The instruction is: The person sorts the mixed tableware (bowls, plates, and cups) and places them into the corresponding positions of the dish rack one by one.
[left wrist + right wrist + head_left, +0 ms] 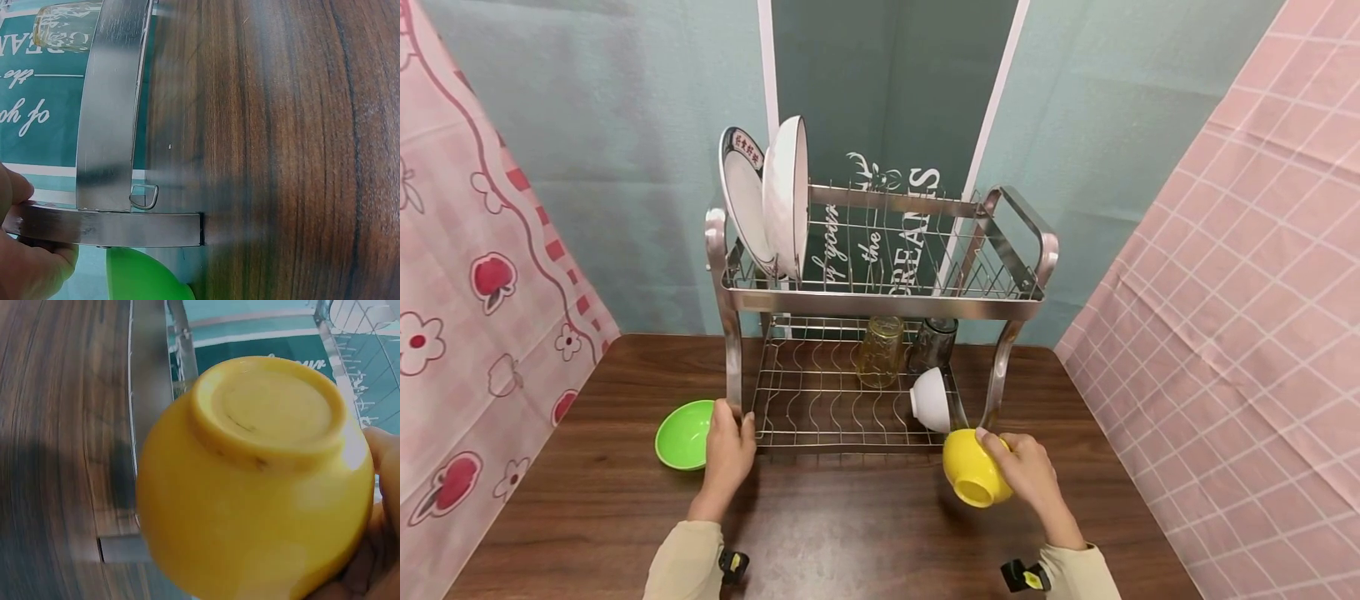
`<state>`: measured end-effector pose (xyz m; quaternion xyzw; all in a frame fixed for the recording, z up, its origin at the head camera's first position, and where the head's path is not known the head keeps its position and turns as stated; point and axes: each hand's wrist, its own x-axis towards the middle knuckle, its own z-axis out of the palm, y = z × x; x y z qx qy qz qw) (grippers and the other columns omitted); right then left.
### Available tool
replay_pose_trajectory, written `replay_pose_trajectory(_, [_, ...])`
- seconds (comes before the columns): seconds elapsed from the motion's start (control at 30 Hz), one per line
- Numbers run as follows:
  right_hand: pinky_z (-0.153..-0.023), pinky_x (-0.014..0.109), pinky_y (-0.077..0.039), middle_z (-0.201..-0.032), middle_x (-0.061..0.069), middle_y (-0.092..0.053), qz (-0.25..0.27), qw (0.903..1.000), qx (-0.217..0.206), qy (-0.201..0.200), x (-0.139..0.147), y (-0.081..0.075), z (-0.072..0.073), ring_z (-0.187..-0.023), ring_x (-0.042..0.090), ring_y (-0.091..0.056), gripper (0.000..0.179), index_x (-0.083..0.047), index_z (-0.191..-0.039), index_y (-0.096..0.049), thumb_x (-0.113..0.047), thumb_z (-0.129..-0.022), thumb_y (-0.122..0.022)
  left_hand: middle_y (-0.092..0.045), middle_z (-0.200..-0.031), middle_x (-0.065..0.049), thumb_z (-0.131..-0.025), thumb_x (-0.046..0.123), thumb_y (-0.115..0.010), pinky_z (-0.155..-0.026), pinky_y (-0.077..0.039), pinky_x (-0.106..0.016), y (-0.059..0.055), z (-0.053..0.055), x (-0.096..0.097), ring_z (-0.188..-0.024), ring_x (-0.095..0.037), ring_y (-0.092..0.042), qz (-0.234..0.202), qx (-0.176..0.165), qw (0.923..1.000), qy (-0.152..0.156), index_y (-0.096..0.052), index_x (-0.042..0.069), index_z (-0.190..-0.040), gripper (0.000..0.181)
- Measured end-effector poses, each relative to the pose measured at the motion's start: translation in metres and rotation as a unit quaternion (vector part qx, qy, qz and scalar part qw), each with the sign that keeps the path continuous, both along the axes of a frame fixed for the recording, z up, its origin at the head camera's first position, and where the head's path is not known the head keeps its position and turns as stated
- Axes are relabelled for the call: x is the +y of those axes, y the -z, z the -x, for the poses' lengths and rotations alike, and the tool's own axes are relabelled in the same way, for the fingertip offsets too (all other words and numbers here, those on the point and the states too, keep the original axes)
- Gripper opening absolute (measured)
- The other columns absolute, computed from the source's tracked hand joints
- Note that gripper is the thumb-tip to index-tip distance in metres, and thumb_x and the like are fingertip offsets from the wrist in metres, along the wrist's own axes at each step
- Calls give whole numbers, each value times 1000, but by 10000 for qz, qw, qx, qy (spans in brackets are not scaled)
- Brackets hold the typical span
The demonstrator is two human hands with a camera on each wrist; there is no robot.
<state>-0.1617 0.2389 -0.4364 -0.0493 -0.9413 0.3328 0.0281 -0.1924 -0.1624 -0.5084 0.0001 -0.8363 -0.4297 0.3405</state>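
My right hand (1028, 473) holds a yellow bowl (972, 467) by its side, in front of the rack's lower right corner. The bowl is tilted, its round foot facing me; the right wrist view shows the yellow bowl (256, 500) large, with fingers at its right edge. At the other end, my left hand (727, 454) grips the front left leg of a two-tier metal dish rack (880, 305). Thumb and fingers lie on either side of that rack leg (125, 229) in the left wrist view. A white bowl (931, 400) lies on its side at the lower tier's right end.
A green bowl (681, 437) sits on the wooden table (850, 533) left of the rack. An amber glass (881, 354) and a dark glass (934, 346) stand on the lower tier. Above, a rimmed plate (745, 196) and a large white bowl (785, 200) stand on edge at left.
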Motion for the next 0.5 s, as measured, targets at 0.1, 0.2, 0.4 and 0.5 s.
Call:
replay_pose_trajectory(0.1, [-48,28,-38,-52,-1,-48,574,9980,247,-84,-2,3,1,-51,15,-45,47,-9,-59,-56,-42,-92,-53,-45,-80,-19,-82,-8,-56,-64,-36,-48,0,0,0,-73,-40,-46,17,-4,10000,-13,-40,-4,-90,19])
replay_pose_trajectory(0.2, [-47,26,-38,-50,-1,-48,947,9946,427,-64,-5,6,1,-49,14,-45,47,-8,-57,-56,-38,-93,-54,-45,-79,-19,-82,-8,-56,-63,-36,-48,0,0,0,-72,-40,-46,26,4,10000,-18,-40,-4,-90,19])
replay_pose_trajectory(0.4, [-46,26,-36,-50,-1,-45,1289,9879,860,-100,-11,9,2,-48,13,-42,44,-8,-56,-52,-32,-94,-54,-45,-80,-19,-82,-8,-56,-63,-36,-48,0,0,1,-72,-40,-46,12,-12,10000,-25,-40,-4,-90,19])
replay_pose_trajectory(0.5, [-46,25,-35,-52,-1,-44,1531,9830,987,-236,-15,9,2,-49,13,-41,42,-7,-58,-52,-27,-95,-53,-45,-80,-19,-82,-8,-57,-64,-36,-48,1,0,1,-72,-39,-46,13,-26,10000,-22,-40,-4,-90,19])
